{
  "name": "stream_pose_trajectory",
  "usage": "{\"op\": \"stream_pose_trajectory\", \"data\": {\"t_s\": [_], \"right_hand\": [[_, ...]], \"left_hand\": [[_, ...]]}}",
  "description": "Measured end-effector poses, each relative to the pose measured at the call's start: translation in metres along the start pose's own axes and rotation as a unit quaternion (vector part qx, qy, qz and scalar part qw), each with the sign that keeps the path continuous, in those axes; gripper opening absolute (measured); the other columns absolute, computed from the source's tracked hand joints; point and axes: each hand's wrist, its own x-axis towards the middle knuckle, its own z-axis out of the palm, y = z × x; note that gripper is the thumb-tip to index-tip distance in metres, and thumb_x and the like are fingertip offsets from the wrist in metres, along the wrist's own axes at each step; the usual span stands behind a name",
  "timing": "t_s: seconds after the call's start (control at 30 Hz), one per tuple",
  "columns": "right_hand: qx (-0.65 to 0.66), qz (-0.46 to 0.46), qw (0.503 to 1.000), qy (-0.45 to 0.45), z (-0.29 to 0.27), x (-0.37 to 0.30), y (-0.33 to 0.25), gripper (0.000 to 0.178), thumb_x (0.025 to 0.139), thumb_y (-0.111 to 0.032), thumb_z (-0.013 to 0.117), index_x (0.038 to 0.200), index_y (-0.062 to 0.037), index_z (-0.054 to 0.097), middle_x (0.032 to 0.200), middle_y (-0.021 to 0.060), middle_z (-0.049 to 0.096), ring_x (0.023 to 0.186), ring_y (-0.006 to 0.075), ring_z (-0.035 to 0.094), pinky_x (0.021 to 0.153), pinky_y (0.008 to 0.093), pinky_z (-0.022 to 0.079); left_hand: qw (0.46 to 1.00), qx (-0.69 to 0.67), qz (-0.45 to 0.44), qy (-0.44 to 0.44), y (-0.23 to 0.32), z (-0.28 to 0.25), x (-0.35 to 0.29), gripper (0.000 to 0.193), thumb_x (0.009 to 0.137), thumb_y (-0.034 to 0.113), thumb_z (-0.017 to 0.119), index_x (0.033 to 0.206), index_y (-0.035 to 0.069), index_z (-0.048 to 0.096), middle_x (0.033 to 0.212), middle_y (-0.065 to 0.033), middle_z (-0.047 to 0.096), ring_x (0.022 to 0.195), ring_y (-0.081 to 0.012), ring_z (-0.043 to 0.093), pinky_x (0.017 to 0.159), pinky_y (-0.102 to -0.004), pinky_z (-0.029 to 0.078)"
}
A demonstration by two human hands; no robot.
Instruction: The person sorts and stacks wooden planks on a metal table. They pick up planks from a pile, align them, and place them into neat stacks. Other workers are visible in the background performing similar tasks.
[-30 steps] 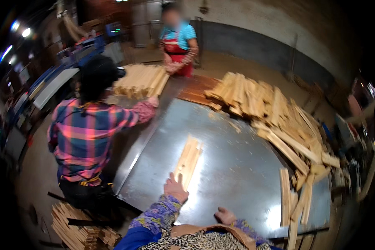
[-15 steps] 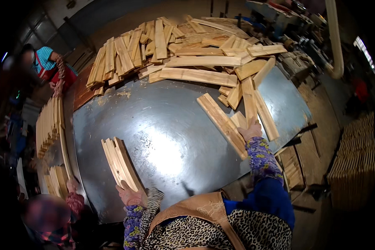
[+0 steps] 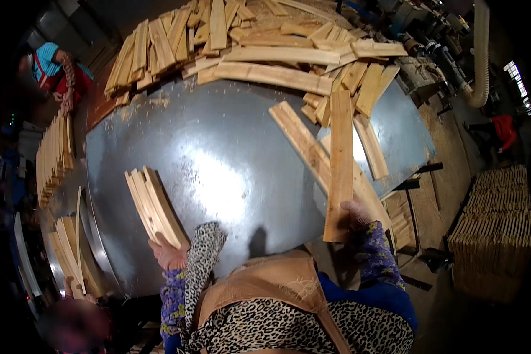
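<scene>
Honestly, right hand [image 3: 355, 215] grip is closed on one long plank [image 3: 340, 165]; left hand [image 3: 168, 255] clasps the stack [image 3: 155, 206]. Square the plank's end before adding.

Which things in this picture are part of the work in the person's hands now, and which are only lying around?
In hand:
- left hand on the small stack of wooden slats
- right hand holding one long wooden plank
- metal table under them

Lying about:
- big pile of planks at the far edge
- stacked slats on the floor
- curved duct
</scene>
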Motion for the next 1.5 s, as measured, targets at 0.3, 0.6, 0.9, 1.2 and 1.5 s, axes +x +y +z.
{"op": "stream_pose_trajectory", "data": {"t_s": [0.3, 0.6, 0.9, 1.2, 1.5], "right_hand": [[0.153, 0.058, 0.984, -0.071, 0.15, -0.027, 0.089, 0.055, 0.106, -0.012, 0.063, 0.158, 0.0047, 0.053, 0.141, 0.0209, 0.072, 0.13, 0.0392, 0.071, 0.116, 0.0503, 0.057], [-0.558, -0.053, 0.825, 0.072, 0.164, 0.003, 0.057, 0.079, 0.097, -0.054, 0.078, 0.155, -0.0019, 0.064, 0.142, 0.0237, 0.074, 0.136, 0.0389, 0.068, 0.114, 0.0511, 0.055], [-0.615, 0.013, 0.788, -0.031, 0.078, 0.076, 0.047, 0.092, 0.095, -0.045, 0.085, 0.166, -0.0014, 0.046, 0.137, 0.0297, 0.071, 0.124, 0.0369, 0.074, 0.107, 0.0494, 0.062], [-0.59, -0.186, 0.759, -0.201, 0.158, 0.002, 0.101, 0.055, 0.105, -0.049, 0.069, 0.14, -0.0062, 0.072, 0.132, 0.0266, 0.075, 0.124, 0.0447, 0.071, 0.108, 0.0558, 0.057], [-0.75, 0.009, 0.65, 0.123, -0.13, 0.061, -0.005, 0.105, 0.081, -0.037, 0.09, 0.171, -0.0075, 0.043, 0.147, 0.0356, 0.062, 0.137, 0.0489, 0.063, 0.118, 0.0542, 0.054]], "left_hand": [[0.927, 0.191, 0.298, 0.121, 0.04, 0.008, -0.029, 0.116, 0.089, 0.051, 0.086, 0.175, -0.004, 0.032, 0.175, -0.0351, 0.038, 0.16, -0.044, 0.045, 0.129, -0.0492, 0.043], [0.822, -0.329, 0.068, -0.459, 0.111, 0.074, -0.075, 0.051, 0.101, 0.029, 0.077, 0.129, -0.013, 0.073, 0.109, -0.0157, 0.082, 0.093, -0.0213, 0.077, 0.086, -0.036, 0.062], [0.935, -0.249, 0.126, -0.219, 0.13, 0.091, -0.086, 0.052, 0.102, 0.038, 0.077, 0.129, -0.006, 0.073, 0.102, -0.0125, 0.078, 0.089, -0.0204, 0.07, 0.084, -0.0371, 0.058], [0.945, -0.078, 0.123, -0.293, 0.163, 0.112, -0.11, 0.084, 0.092, 0.041, 0.078, 0.156, -0.009, 0.054, 0.139, -0.0355, 0.071, 0.128, -0.0435, 0.071, 0.113, -0.0469, 0.055], [0.765, -0.493, -0.141, -0.391, 0.153, 0.055, -0.098, 0.066, 0.097, 0.024, 0.072, 0.157, 0.0, 0.059, 0.139, -0.0204, 0.075, 0.121, -0.0348, 0.076, 0.108, -0.0444, 0.061]]}}
